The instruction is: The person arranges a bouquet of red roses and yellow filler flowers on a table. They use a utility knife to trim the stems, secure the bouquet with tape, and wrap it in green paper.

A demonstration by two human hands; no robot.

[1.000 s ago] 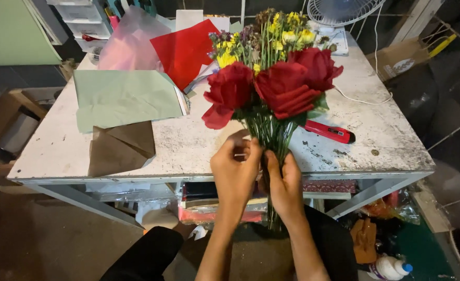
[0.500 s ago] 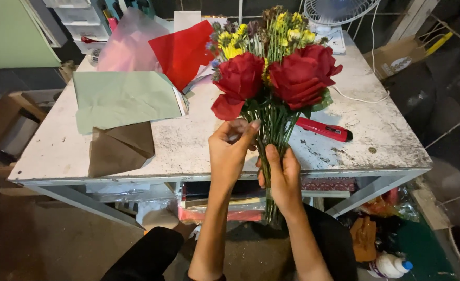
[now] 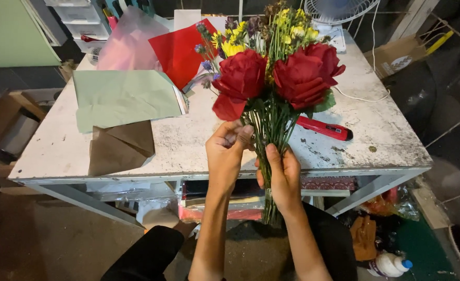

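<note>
paper sheets [image 3: 123,96] left on table [image 3: 386,140] | bouquet [image 3: 271,83] centre | cutter [image 3: 323,128] right

The left hand [image 3: 229,148] has slid up the stems, and the bouquet [image 3: 271,83] now stands straighter.

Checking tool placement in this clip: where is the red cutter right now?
In the head view, the red cutter lies on the white table, right of the bouquet stems and just below the right red rose, untouched by either hand.
</note>
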